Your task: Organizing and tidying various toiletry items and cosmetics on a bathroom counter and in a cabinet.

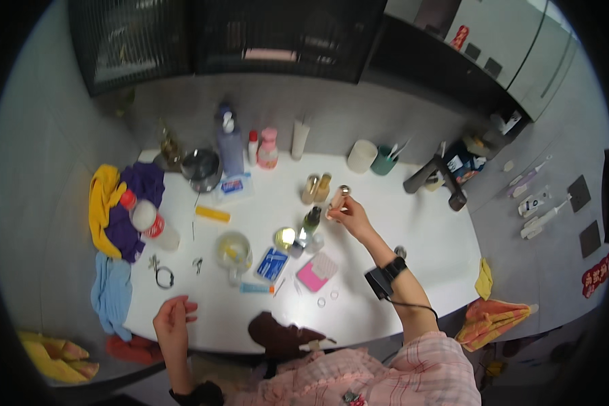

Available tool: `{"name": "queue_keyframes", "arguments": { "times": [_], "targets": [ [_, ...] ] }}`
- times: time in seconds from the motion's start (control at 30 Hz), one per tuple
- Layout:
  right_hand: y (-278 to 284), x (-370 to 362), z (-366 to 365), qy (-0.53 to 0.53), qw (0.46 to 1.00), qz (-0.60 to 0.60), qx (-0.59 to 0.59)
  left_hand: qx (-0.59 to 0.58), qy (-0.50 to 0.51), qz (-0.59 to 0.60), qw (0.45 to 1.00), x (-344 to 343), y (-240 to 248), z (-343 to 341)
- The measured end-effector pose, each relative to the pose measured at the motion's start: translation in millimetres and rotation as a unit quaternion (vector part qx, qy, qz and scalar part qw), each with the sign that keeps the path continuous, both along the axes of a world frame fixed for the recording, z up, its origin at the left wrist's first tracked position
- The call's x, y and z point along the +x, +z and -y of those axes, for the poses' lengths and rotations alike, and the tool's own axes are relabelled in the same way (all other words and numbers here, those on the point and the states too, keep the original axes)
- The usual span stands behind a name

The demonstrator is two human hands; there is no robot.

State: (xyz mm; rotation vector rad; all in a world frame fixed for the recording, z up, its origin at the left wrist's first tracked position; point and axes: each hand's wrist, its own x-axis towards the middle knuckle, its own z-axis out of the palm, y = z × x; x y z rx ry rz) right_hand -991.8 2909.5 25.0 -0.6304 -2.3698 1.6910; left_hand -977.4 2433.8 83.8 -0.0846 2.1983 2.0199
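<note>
My right hand (351, 220) is closed on a small pinkish bottle (337, 197) with a shiny round cap, over the white counter (392, 230). Just left of it stand two small gold-capped bottles (310, 189) and a dark-topped green bottle (311, 220). A round gold-lidded jar (285, 237) and a pink case (317, 272) lie nearer to me. My left hand (174, 318) hovers by the counter's front left edge, fingers loosely bent and apart, holding nothing. Nearest to it is a black hair tie (164, 277).
A clear mug (234, 253), a blue box (272, 264) and a yellow tube (212, 214) occupy the centre left. Tall pump bottle (230, 145) and pink bottle (268, 150) line the back wall. A dark faucet (434, 177) overhangs the basin. Folded cloths (111, 287) hang at left.
</note>
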Motion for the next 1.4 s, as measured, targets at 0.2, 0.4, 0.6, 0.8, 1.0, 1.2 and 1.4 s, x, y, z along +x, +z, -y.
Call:
{"name": "queue_keyframes", "arguments": {
  "times": [0.2, 0.4, 0.6, 0.8, 1.0, 1.2, 1.4],
  "targets": [
    [201.2, -20.1, -56.4, -0.122, 0.903, -0.383, 0.154, -0.024, 0.011, 0.03, 0.999, -0.5, -11.0, 3.3],
    [248.3, -127.9, -143.3, -0.189, 0.87, -0.33, 0.314, -0.014, 0.006, 0.024, 1.0, -0.4, -25.7, 1.3],
    [276.7, -165.2, -135.1, -0.111, 0.917, -0.222, 0.314, -0.036, 0.014, 0.002, 0.999, 6.9, -26.6, 7.0],
    [275.1, -173.4, -158.2, -0.12, 0.937, -0.154, 0.29, -0.033, 0.004, 0.025, 0.999, 11.3, -20.1, -5.8],
    [272.2, -129.1, -107.4, -0.206, 0.894, -0.311, 0.25, -0.036, -0.04, 0.029, 0.998, -5.2, -22.0, -26.1],
    [90.3, 10.3, -15.2, 0.014, 0.971, -0.162, 0.177, -0.124, -0.085, 0.103, 0.983, -39.0, -68.1, -24.1],
    [7.9, 26.1, 29.6, 0.085, 0.994, -0.067, -0.006, -0.03, -0.092, 0.255, 0.962, -58.9, -93.2, -21.7]
  ]
}}
